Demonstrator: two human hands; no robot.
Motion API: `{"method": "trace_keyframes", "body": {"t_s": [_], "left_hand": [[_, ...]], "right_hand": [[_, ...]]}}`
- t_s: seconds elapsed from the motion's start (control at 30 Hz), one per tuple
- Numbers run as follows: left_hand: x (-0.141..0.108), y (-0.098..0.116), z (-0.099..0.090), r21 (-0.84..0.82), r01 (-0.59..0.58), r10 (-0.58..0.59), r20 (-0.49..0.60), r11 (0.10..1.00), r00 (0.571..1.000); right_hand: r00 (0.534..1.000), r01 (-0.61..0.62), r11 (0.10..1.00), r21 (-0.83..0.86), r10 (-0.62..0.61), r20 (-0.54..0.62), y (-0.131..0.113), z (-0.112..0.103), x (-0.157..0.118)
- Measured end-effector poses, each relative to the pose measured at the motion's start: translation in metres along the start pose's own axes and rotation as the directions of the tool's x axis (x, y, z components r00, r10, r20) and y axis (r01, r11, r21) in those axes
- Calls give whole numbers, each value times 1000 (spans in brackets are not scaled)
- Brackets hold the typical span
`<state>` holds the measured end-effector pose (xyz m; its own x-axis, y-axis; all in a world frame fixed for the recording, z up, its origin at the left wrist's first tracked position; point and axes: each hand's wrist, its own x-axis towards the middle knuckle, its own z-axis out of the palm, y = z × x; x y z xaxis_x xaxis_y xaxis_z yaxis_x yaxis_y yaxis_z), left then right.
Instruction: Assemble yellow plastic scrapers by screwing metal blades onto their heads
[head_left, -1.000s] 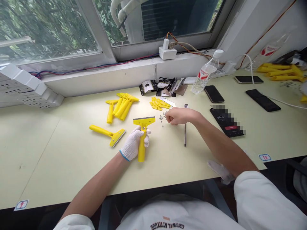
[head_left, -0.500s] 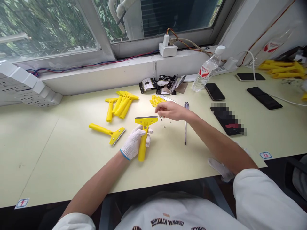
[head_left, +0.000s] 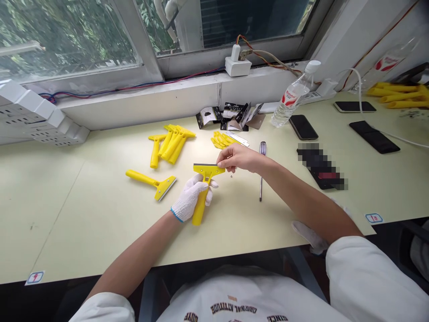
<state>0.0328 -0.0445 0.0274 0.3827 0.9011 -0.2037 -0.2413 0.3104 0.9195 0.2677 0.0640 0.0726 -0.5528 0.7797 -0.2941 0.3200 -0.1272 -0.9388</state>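
Observation:
My left hand, in a white glove, is wrapped round the handle of a yellow scraper, whose dark-edged head points away from me. My bare right hand is at the right end of that head, thumb and fingers pinched; anything between them is too small to make out. A second scraper with a metal blade edge lies to the left. Beyond it are several yellow scraper handles. Small yellow pieces lie behind my right hand. A screwdriver lies right of it, near tiny metal parts.
Black and white packaging and a water bottle stand along the sill. Phones and a dark pouch lie to the right. A loose white glove is at the front edge, under my right arm.
My right hand has come from just above the small metal parts to the right end of the scraper head. The held scraper has tilted slightly; the whole view has shifted a little.

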Motion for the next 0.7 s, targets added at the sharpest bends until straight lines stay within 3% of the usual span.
{"method": "trace_keyframes", "body": {"t_s": [0.13,0.3,0.7], "left_hand": [[-1,0,-1,64,12,-10,-22,998,1000],[-1,-2,-4,210,24,-20,-24,977,1000],[0,0,-2,175,127,-111,-99,976,989]], "right_hand": [[996,-74,989,126,68,52,3,6,2],[993,-98,981,167,85,83,5,9,4],[981,-5,998,-65,18,194,-4,3,-1]]}}
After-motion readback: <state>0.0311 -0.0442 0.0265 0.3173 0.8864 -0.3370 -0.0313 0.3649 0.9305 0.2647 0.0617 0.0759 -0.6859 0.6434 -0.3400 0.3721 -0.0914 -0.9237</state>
